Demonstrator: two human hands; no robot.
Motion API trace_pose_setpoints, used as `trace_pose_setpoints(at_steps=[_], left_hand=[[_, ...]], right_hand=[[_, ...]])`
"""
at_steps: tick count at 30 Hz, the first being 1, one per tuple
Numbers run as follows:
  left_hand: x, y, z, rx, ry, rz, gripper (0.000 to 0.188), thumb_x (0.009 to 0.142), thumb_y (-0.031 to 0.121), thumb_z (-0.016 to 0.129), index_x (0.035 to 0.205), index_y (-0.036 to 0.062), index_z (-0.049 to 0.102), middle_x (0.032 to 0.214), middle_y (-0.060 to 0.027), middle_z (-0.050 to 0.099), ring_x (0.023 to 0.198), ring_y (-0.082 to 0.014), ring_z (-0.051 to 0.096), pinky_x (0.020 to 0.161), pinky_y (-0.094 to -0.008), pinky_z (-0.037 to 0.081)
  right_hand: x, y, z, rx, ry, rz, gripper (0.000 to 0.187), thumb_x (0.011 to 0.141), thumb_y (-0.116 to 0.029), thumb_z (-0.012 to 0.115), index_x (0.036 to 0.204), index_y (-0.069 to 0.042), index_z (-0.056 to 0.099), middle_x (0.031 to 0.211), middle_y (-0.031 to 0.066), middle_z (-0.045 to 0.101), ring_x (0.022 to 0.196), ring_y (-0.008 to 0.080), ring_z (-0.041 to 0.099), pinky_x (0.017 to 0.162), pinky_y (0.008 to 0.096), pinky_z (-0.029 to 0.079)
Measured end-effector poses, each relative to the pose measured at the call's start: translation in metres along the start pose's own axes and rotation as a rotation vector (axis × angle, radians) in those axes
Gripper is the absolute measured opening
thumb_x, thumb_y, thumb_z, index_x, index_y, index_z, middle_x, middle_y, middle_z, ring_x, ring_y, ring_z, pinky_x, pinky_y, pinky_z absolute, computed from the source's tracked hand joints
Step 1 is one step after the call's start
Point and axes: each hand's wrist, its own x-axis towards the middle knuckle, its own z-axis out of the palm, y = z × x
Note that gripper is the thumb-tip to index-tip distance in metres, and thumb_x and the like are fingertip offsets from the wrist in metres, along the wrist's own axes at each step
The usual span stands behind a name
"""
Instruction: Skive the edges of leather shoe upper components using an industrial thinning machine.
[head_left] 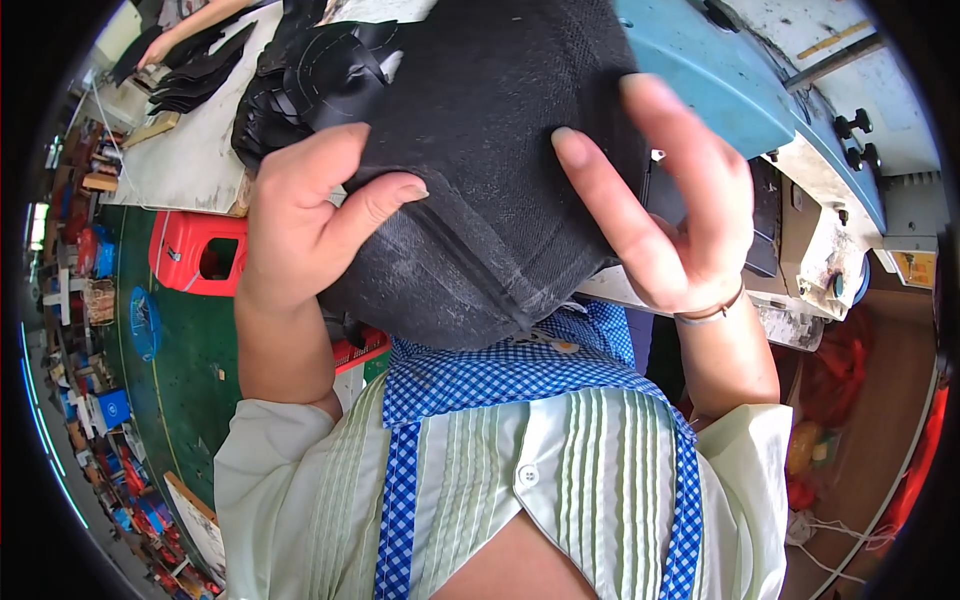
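A large black sewn fabric piece (490, 140), textured and curved, hangs in front of me with a ridged seam along its lower part. My left hand (310, 210) grips its left edge, the thumb lying on the face and the other fingers curled. On the right side, my right hand (680, 210) has its thumb and a blurred forefinger spread apart, their tips over the black face. Its remaining fingers are mostly hidden. Behind my left hand lies a heap of black pieces (300, 85), some with light stitching.
A light blue machine (700, 75) stands at the far right. At the left, a pale worktable (160, 180) bears stacked black pieces (205, 70), with another person's arm (195, 28) above it. A red plastic stool (175, 255) stands on the green floor.
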Motion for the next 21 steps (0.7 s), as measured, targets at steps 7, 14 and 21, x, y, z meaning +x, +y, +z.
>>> trace_pose_setpoints(at_steps=[7, 14, 21], left_hand=[[-0.025, -0.025, 0.036, -1.237, 0.123, -0.269, 0.097, 0.083, 0.034, 0.086, 0.148, -0.0076, 0.027, 0.099, -0.0175, 0.074, 0.092, -0.0197, 0.073, 0.083, -0.0287, 0.056], [-0.015, -0.034, 0.015, -0.586, -0.415, -0.409, 0.030, 0.096, 0.002, 0.064, 0.126, -0.0001, 0.061, 0.115, -0.0014, 0.064, 0.097, -0.0103, 0.060, 0.086, -0.0252, 0.048], [0.018, 0.023, 0.066, 0.194, -0.240, -0.043, 0.043, 0.084, 0.021, 0.077, 0.123, 0.0043, 0.067, 0.125, -0.0137, 0.062, 0.102, -0.0325, 0.067, 0.085, -0.0378, 0.054]], right_hand=[[-0.017, -0.016, 0.012, 0.081, 0.040, 0.011, 0.027, 0.068, -0.011, 0.071, 0.094, -0.004, 0.070, 0.096, 0.0100, 0.070, 0.083, 0.0216, 0.066, 0.065, 0.0284, 0.052], [-0.035, -0.012, -0.010, 0.163, -0.302, 0.227, 0.029, 0.075, -0.019, 0.064, 0.103, -0.012, 0.067, 0.117, 0.0146, 0.067, 0.106, 0.0316, 0.066, 0.079, 0.0373, 0.054], [-0.041, -0.025, -0.011, 0.273, -0.447, 0.303, 0.032, 0.079, -0.015, 0.063, 0.109, -0.006, 0.067, 0.121, 0.0205, 0.066, 0.114, 0.0366, 0.065, 0.090, 0.0422, 0.056]])
